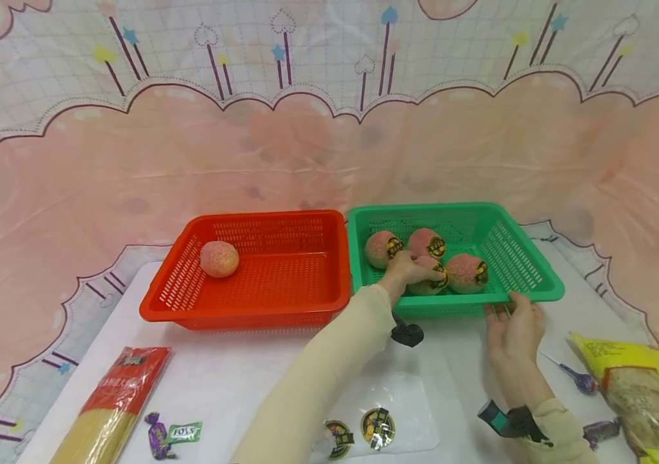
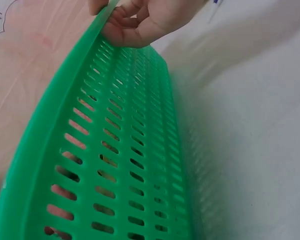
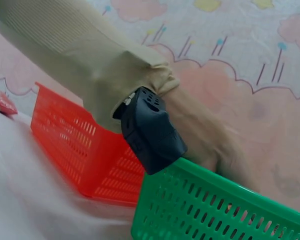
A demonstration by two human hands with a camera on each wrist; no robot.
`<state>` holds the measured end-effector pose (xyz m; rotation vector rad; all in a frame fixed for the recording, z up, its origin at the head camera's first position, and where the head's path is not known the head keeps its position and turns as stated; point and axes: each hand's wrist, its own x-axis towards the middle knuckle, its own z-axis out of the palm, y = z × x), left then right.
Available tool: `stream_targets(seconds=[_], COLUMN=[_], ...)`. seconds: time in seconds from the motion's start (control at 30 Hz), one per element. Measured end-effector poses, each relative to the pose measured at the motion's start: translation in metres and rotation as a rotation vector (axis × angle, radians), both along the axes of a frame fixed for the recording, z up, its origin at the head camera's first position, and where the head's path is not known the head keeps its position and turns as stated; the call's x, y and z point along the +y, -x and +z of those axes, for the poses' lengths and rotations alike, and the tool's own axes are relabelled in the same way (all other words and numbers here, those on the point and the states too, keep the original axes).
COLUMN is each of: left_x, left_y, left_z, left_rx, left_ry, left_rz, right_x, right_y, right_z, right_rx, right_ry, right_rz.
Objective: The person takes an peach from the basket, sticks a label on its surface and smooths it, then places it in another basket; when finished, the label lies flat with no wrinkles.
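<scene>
My left hand (image 1: 403, 272) reaches over the front rim of the green basket (image 1: 529, 267) and holds a pinkish peach (image 1: 422, 287). Its thumb lies across the black-and-gold sticker on that peach. Around it in the basket sit other stickered peaches: one at the left (image 1: 380, 248), one behind (image 1: 424, 242) and one at the right (image 1: 465, 274). My right hand (image 1: 514, 332) grips the basket's front rim near the right corner, thumb on top and fingers underneath. The left wrist view shows this right hand (image 2: 147, 22) at the rim; in the right wrist view the left fingers are hidden behind the basket wall.
Left of the green basket stands a red basket (image 1: 248, 316) with one peach (image 1: 219, 259) in it. A clear sheet with round stickers (image 1: 378, 428) lies in front. Noodles (image 1: 115, 406) and wrapped candies (image 1: 184, 432) lie left; a yellow-topped bag (image 1: 651, 399) and a lollipop (image 1: 585, 381) lie right.
</scene>
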<state>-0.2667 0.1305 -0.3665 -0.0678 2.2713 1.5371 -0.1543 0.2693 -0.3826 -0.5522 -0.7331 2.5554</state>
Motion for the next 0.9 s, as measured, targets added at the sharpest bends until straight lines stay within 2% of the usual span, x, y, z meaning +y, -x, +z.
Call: stream_targets(seconds=[0.3, 0.5, 0.7, 0.83, 0.9], left_x=[0.002, 0.001, -0.007, -0.016, -0.024], left_y=[0.003, 0.002, -0.002, -0.009, -0.014], left_z=[-0.004, -0.006, 0.002, 0.011, 0.018], left_rx=[-0.012, -0.015, -0.013, 0.028, 0.06], left_ry=[-0.056, -0.075, -0.05, -0.008, -0.018], left_rz=[-0.057, -0.069, -0.129, -0.204, -0.228], right_x=[0.001, 0.001, 0.001, -0.001, 0.0], right_y=[-0.002, -0.004, -0.004, -0.005, -0.005], right_z=[0.0, 0.0, -0.001, -0.002, -0.002], right_rx=[0.013, 0.03, 0.037, 0.024, 0.022], right_ry=[-0.017, -0.021, -0.034, -0.051, -0.066], right_rz=[0.037, 0.062, 0.069, 0.062, 0.06])
